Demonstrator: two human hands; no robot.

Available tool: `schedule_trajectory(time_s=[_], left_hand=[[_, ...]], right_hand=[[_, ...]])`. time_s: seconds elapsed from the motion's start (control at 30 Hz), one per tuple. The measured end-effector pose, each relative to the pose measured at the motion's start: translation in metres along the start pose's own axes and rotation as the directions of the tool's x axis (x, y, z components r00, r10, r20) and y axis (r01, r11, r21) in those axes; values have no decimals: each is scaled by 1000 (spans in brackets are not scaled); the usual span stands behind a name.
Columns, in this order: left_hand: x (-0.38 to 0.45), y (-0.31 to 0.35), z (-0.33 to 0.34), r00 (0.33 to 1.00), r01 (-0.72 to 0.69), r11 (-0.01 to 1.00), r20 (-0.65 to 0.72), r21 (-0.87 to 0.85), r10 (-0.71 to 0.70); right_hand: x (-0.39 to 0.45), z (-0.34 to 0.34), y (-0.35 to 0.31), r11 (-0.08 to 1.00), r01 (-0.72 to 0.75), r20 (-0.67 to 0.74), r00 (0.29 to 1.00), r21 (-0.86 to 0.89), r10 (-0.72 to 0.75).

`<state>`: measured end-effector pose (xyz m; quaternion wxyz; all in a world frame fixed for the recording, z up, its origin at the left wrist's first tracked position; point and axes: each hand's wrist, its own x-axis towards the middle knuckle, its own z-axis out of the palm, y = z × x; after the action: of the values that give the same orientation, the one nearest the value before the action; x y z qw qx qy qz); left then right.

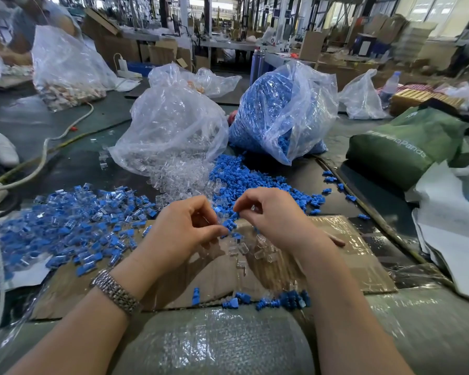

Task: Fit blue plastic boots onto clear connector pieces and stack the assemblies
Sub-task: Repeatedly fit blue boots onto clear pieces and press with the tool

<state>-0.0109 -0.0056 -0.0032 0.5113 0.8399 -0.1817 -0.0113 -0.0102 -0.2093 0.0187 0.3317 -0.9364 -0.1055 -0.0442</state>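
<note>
My left hand [184,228] pinches a blue boot [229,226] between thumb and fingertips over the cardboard sheet [349,255]. My right hand [271,215] is closed on a small clear connector piece [253,208], close beside the boot. Loose clear connectors [255,251] lie under my hands. A heap of finished blue-and-clear assemblies [73,223] spreads at the left. Loose blue boots [244,177] lie behind my hands, and a few more blue boots [282,300] rest at the cardboard's near edge.
An open bag of clear connectors [171,125] and a bag of blue boots [279,109] stand behind the piles. A green bag [406,147] sits at the right, white cables [41,158] run at the left. Bubble wrap [214,345] covers the near edge. Another person [25,28] works at the far left.
</note>
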Motion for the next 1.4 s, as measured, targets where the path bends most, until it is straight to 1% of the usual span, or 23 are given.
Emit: schedule_trajectory(time_s=[0.07,0.1,0.17,0.27,0.4,0.5,0.57,0.63,0.7,0.73,0.8,0.87,0.93,1.1,1.3,1.37,1.4], left_hand=[[0,3,-3,1000,16,995,10,-95,-16],[-1,4,-3,1000,22,990,18,-137,-19],[-1,4,-4,999,34,970,28,-241,-28],[-1,5,-5,999,46,931,28,-362,-39],[-2,8,-4,999,52,911,33,-409,-43],[-4,10,-4,995,97,880,51,-464,-82],[-4,11,-6,991,133,816,72,-563,-111],[-3,11,-8,989,146,728,78,-670,-126],[-2,12,-9,986,160,668,93,-726,-136],[-2,12,-9,985,171,662,106,-730,-138],[-3,14,-10,982,187,691,124,-698,-141],[-4,16,-11,983,184,717,114,-672,-145],[-5,17,-11,986,167,717,93,-677,-141],[-8,18,-12,989,144,716,77,-683,-126],[-8,17,-13,994,112,777,65,-620,-91],[-8,17,-14,994,109,776,66,-622,-87],[-8,17,-14,994,107,769,62,-630,-87]], right_hand=[[-4,-5,-4,978,63,-6,998,196,-63],[-6,-6,-5,964,78,-1,997,256,-81],[-8,-7,-9,944,110,13,993,312,-120],[-9,-6,-11,927,136,26,988,349,-154],[-10,-7,-13,922,156,33,983,355,-179],[-10,-4,-16,916,184,9,980,355,-200],[-10,-3,-17,905,197,-18,979,377,-205],[-10,-5,-18,885,209,-50,977,415,-208],[-10,-7,-18,867,234,-74,971,440,-225],[-10,-8,-18,863,248,-83,968,440,-236],[-10,-8,-18,864,264,-94,964,428,-248],[-10,-8,-17,862,271,-96,962,429,-255],[-12,-8,-17,859,268,-99,963,437,-251],[-13,-9,-16,858,244,-89,969,452,-229],[-14,-9,-19,880,228,-57,973,417,-225],[-15,-13,-18,893,196,-24,979,406,-204],[-15,-15,-16,906,174,-29,984,386,-176]])
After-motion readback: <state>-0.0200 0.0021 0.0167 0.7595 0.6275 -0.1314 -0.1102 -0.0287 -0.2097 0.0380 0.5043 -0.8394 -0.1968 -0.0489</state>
